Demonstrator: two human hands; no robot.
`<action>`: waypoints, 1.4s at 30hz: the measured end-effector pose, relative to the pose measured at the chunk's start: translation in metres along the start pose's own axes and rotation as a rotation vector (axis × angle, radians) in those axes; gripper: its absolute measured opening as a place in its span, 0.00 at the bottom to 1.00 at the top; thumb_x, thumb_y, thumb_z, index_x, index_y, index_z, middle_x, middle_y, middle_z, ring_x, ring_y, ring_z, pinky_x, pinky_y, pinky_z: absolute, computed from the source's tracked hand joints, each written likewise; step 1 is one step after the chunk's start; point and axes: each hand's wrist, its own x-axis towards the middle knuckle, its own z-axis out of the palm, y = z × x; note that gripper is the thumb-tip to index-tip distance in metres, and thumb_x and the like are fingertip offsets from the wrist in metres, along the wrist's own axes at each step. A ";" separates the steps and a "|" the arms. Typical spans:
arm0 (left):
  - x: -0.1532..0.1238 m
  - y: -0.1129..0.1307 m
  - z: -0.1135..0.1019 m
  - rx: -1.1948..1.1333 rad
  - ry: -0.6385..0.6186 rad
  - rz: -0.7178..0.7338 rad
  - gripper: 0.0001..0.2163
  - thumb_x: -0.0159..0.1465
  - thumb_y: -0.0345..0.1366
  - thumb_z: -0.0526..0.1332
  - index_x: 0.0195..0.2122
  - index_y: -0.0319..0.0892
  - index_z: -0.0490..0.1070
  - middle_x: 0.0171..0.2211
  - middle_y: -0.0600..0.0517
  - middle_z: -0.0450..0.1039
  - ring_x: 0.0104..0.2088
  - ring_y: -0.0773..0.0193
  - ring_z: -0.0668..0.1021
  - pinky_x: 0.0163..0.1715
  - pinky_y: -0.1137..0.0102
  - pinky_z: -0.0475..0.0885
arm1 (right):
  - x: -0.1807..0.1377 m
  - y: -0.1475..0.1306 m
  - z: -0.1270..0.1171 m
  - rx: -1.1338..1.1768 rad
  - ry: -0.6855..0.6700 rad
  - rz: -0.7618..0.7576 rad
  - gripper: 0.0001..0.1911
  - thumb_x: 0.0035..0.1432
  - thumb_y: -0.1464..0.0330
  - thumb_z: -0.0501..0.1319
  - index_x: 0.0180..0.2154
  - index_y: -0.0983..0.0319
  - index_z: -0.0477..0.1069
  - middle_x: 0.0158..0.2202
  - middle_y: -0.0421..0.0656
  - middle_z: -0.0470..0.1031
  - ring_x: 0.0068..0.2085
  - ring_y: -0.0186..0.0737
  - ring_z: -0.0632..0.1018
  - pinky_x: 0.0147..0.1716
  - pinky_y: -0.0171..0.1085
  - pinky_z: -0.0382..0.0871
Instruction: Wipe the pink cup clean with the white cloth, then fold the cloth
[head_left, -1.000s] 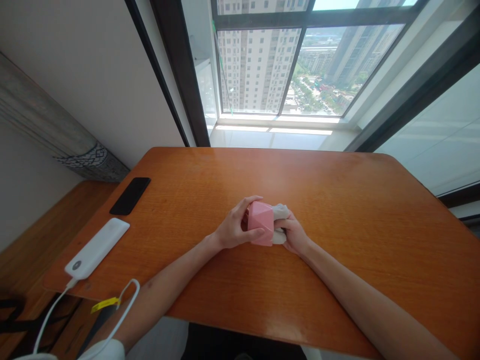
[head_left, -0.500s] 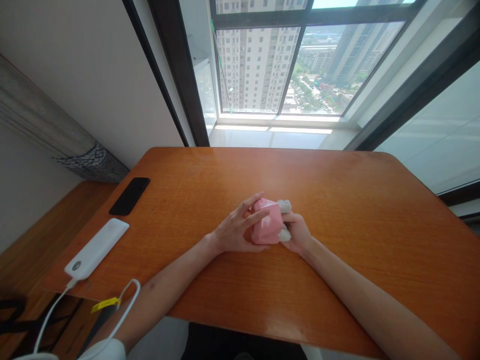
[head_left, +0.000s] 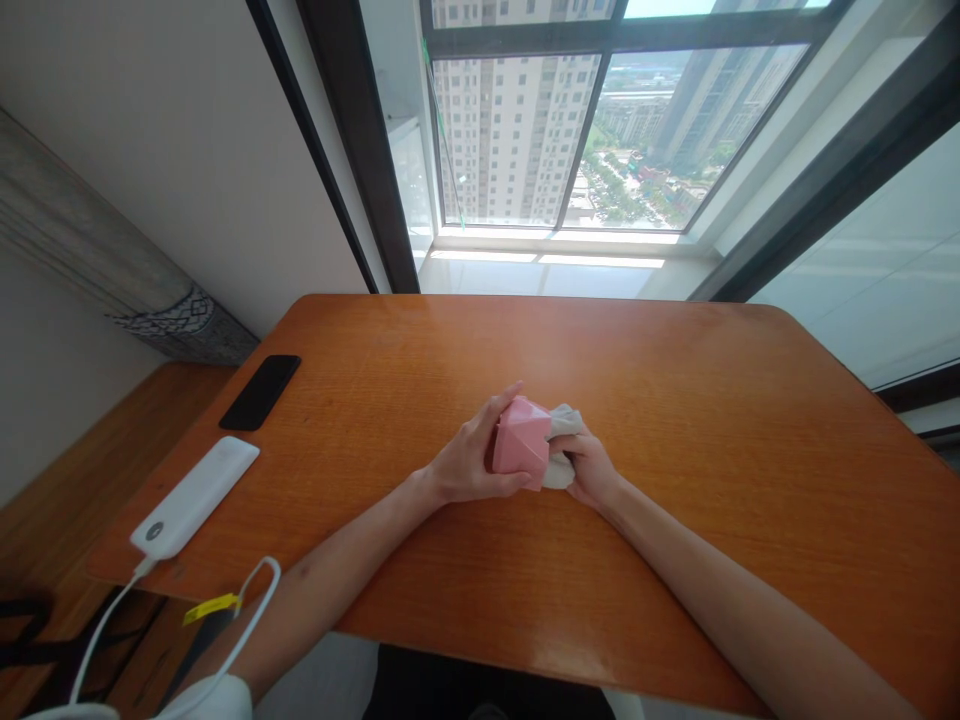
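A small pink object with angular facets (head_left: 521, 445), perhaps a cup or pot, is held above the middle of the wooden table (head_left: 660, 390). My left hand (head_left: 472, 460) grips it from the left, thumb along the near side and fingers around the far side. From its right end a crumpled white cloth (head_left: 564, 422) bulges out. My right hand (head_left: 592, 465) pinches that cloth, with its fingers reaching toward the pink object's right end. Whether the fingertips go inside it is hidden.
At the table's left side lie a black phone (head_left: 261, 392) and a white power bank (head_left: 196, 498) with a white cable (head_left: 94, 630) plugged in. A yellow tag (head_left: 211, 609) hangs near my left forearm. Beyond the far edge is a window (head_left: 517, 140).
The pink object has turned and shifted slightly left. My left fingers have moved off its near face to its far side, and more of the white cloth shows.
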 end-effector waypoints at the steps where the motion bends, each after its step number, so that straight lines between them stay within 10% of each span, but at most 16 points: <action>1: 0.000 -0.001 0.000 0.018 -0.017 0.026 0.59 0.58 0.55 0.77 0.81 0.53 0.41 0.73 0.36 0.62 0.67 0.38 0.75 0.67 0.44 0.73 | 0.000 -0.001 -0.001 0.013 0.005 0.003 0.11 0.35 0.75 0.70 0.27 0.60 0.77 0.26 0.37 0.81 0.25 0.36 0.76 0.25 0.34 0.70; 7: 0.002 -0.008 0.002 0.210 -0.041 0.266 0.67 0.52 0.51 0.83 0.81 0.60 0.33 0.81 0.34 0.40 0.77 0.32 0.61 0.71 0.37 0.69 | 0.004 -0.004 -0.008 0.040 -0.012 0.011 0.09 0.40 0.72 0.69 0.29 0.59 0.76 0.28 0.39 0.81 0.26 0.40 0.76 0.27 0.37 0.72; 14: 0.003 -0.002 0.001 0.198 0.044 0.307 0.55 0.52 0.51 0.82 0.76 0.55 0.53 0.73 0.36 0.58 0.70 0.36 0.72 0.64 0.45 0.77 | 0.001 -0.004 -0.002 0.024 0.006 0.005 0.13 0.36 0.74 0.70 0.30 0.60 0.80 0.29 0.39 0.82 0.26 0.36 0.76 0.26 0.33 0.72; 25: 0.001 0.005 -0.001 -0.083 0.002 -0.097 0.48 0.59 0.54 0.76 0.76 0.49 0.56 0.62 0.42 0.74 0.55 0.47 0.81 0.60 0.51 0.77 | -0.002 0.002 -0.001 -0.050 -0.023 -0.030 0.08 0.35 0.75 0.71 0.24 0.61 0.78 0.23 0.38 0.80 0.23 0.36 0.75 0.24 0.33 0.69; 33: 0.000 -0.008 0.002 0.051 -0.039 0.192 0.68 0.50 0.51 0.84 0.80 0.61 0.36 0.81 0.36 0.41 0.78 0.31 0.59 0.67 0.41 0.73 | 0.000 -0.008 -0.003 0.051 0.008 0.023 0.11 0.37 0.73 0.69 0.29 0.59 0.77 0.26 0.38 0.80 0.25 0.37 0.75 0.25 0.35 0.72; 42: 0.003 -0.004 0.004 0.017 0.068 0.189 0.57 0.46 0.48 0.85 0.74 0.54 0.55 0.66 0.39 0.65 0.64 0.41 0.76 0.62 0.48 0.78 | -0.003 -0.003 0.002 0.002 0.007 -0.027 0.12 0.35 0.73 0.70 0.29 0.60 0.77 0.26 0.37 0.79 0.25 0.34 0.73 0.25 0.32 0.70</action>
